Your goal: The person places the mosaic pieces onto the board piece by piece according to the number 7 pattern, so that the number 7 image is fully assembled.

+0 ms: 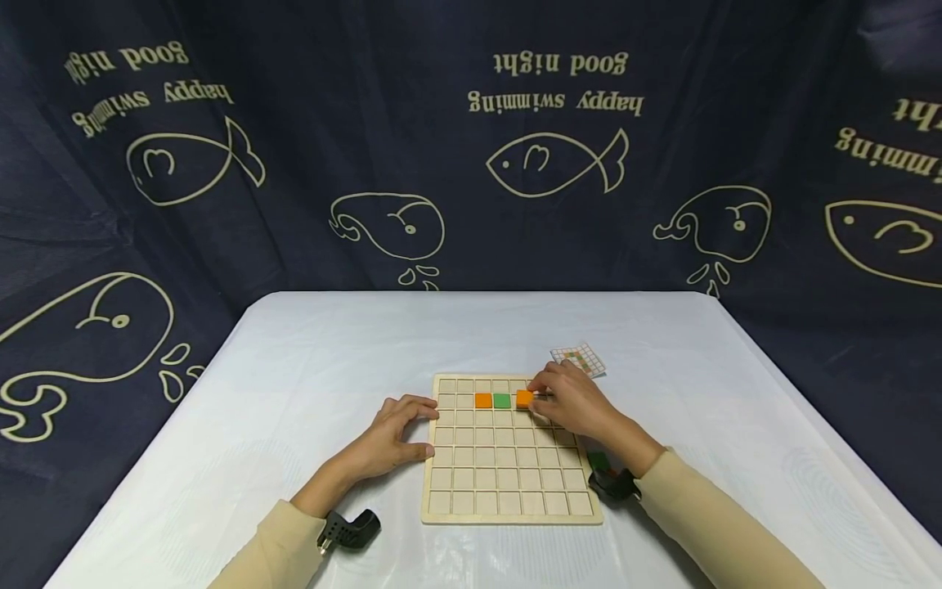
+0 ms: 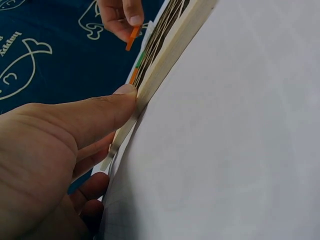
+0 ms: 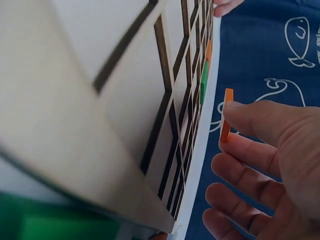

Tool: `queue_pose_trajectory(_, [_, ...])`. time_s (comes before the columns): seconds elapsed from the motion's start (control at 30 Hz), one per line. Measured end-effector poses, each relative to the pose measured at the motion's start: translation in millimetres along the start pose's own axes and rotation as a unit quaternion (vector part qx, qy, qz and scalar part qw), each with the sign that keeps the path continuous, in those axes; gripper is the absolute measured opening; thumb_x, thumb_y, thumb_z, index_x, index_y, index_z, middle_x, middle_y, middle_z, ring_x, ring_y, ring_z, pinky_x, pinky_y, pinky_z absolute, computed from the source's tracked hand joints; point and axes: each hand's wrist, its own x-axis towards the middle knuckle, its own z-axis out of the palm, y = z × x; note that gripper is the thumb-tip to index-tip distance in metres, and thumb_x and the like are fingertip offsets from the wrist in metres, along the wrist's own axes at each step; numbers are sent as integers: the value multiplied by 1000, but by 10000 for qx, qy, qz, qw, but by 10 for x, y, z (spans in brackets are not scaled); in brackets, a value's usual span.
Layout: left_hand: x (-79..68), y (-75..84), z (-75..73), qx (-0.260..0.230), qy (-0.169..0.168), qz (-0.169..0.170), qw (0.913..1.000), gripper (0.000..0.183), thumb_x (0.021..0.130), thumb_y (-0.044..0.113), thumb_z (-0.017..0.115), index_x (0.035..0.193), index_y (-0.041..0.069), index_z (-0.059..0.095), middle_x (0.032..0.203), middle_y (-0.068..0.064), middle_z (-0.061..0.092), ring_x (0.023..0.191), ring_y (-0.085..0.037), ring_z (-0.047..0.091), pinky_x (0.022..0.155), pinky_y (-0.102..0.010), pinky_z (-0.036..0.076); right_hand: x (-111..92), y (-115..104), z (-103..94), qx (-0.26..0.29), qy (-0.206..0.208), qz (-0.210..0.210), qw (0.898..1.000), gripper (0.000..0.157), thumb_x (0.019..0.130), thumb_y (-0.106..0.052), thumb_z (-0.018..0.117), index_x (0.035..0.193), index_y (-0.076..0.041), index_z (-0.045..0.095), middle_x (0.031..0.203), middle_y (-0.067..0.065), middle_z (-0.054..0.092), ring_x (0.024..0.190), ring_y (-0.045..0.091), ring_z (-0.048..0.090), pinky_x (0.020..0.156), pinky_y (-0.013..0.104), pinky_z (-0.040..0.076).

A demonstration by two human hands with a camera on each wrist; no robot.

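My right hand (image 1: 574, 401) pinches an orange square tile (image 3: 228, 117) between thumb and index finger, the other fingers loosely bent. The tile is held above the wooden grid board (image 1: 515, 517), over its second row from the far side. An orange tile (image 1: 482, 401) and a green tile (image 1: 502, 401) lie side by side in that row, left of the held one. At the board's left edge, my left hand (image 1: 390, 438) rests with its thumb (image 2: 125, 95) and fingertips against the wooden side.
Past the board's far right corner lies a card (image 1: 581, 358) printed with a coloured grid pattern. Green (image 1: 599, 462) pieces lie beside the board's right edge, partly hidden by the right wrist. A white cloth (image 1: 353, 343) covers the table, with a dark printed curtain (image 1: 471, 245) behind it.
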Motion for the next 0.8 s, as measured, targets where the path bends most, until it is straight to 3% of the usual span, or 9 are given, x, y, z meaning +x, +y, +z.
queue_pose_trajectory(0.13, [3, 2, 1, 2, -5, -35, 10000, 46, 79, 26, 75, 120, 13, 59, 139, 2, 47, 111, -16, 35, 96, -40, 29, 33, 10, 16, 34, -51, -46, 10000, 23, 80, -23, 74, 100, -11, 70, 89, 0, 62, 80, 12, 49, 87, 39, 43])
queue_pose_trajectory(0.3, [3, -3, 3, 1, -9, -49, 10000, 46, 79, 26, 75, 120, 14, 59, 139, 2, 47, 112, -16, 35, 97, -41, 29, 60, 22, 32, 81, -160, -77, 9998, 24, 80, -23, 74, 99, -10, 70, 88, 1, 61, 80, 13, 49, 93, 45, 42])
queue_pose_trajectory(0.43, [4, -7, 4, 31, 1, -45, 10000, 45, 79, 26, 75, 120, 14, 59, 139, 2, 47, 113, -17, 35, 97, -42, 29, 72, 29, 39, 111, -278, -41, 9995, 23, 81, -23, 73, 100, -10, 69, 89, 1, 61, 81, 13, 49, 90, 43, 42])
queue_pose_trajectory(0.6, [4, -7, 1, 26, 1, -30, 10000, 45, 79, 25, 75, 120, 14, 59, 139, 2, 47, 112, -17, 35, 97, -42, 30, 84, 42, 61, 110, -398, 14, 9991, 21, 82, -24, 73, 99, -12, 69, 90, -1, 61, 82, 13, 50, 73, 31, 43])
queue_pose_trajectory(0.8, [2, -7, 3, 73, 26, -14, 10000, 46, 79, 27, 75, 120, 14, 59, 138, 2, 48, 112, -16, 36, 97, -41, 30, 94, 48, 80, 136, -447, -27, 9989, 19, 82, -24, 73, 97, -13, 70, 88, -2, 61, 78, 10, 45, 68, 27, 39])
